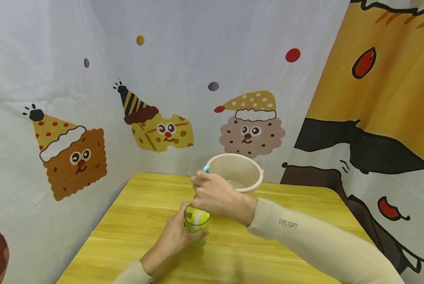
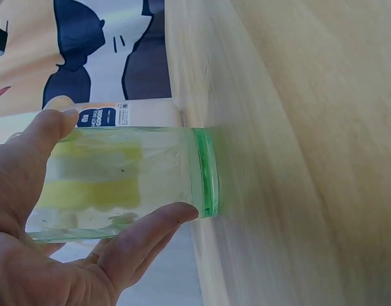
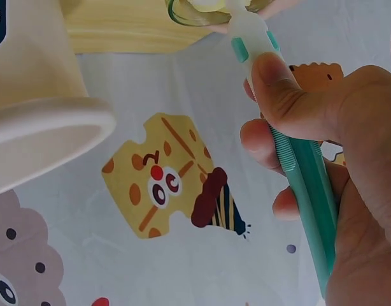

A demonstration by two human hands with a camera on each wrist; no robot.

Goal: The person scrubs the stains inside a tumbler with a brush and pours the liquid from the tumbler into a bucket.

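Note:
My left hand (image 1: 173, 233) grips a clear green drinking glass (image 1: 194, 228) from the side, thumb and fingers spread round its wall. In the left wrist view the glass (image 2: 167, 162) has its base close to the wooden table; whether it touches cannot be made out. Inside it sits the yellow-and-white sponge head (image 1: 199, 216) of a cup brush. From above, my right hand (image 1: 217, 194) holds the brush by its teal and white handle (image 3: 307, 191), thumb laid along it and fingers curled round. The handle's teal tip shows above the fist in the head view.
Just behind the right hand stands a white bucket (image 1: 261, 179) with a dark blue label (image 2: 97, 117) on its side. The yellow wooden table (image 1: 127, 221) has its back edge against a cartoon-printed curtain (image 1: 183, 63), which also hangs along the left and right.

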